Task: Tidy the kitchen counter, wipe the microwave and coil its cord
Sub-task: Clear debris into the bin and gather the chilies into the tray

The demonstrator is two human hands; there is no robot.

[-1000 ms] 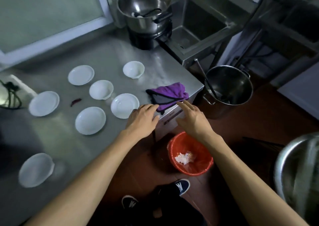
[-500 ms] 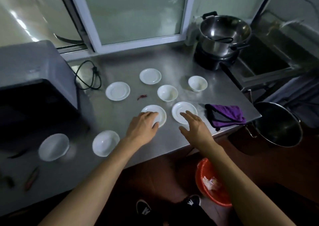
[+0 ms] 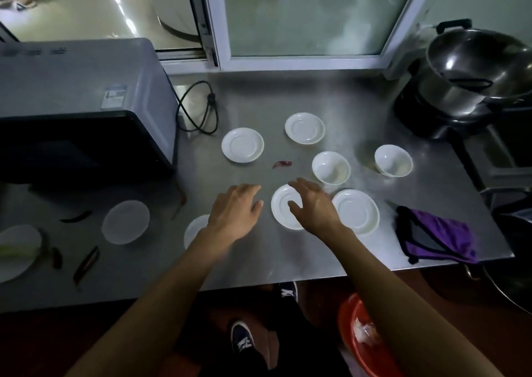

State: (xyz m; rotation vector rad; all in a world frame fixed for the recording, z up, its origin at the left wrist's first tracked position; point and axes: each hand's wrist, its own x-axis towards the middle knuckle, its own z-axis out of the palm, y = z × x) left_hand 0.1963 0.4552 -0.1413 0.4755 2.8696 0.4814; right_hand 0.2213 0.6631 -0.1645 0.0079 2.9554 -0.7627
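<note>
White saucer [image 3: 283, 207] at frame centre sits under the right hand [image 3: 315, 206], fingers [image 3: 302, 185] spread loose above it; left hand [image 3: 234, 212] relaxed over the steel bench [image 3: 316, 261] beside it.

We stand at a steel bench [image 3: 331, 255] under dim light. Beyond it we see a frosted window [image 3: 311, 10] in a white frame [image 3: 214, 31]. Below us lies a dark reddish floor [image 3: 43, 345].

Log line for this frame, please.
phase: gathering dishes | left hand: open | right hand: open over saucer | cloth: untouched | cord: uncoiled
</note>
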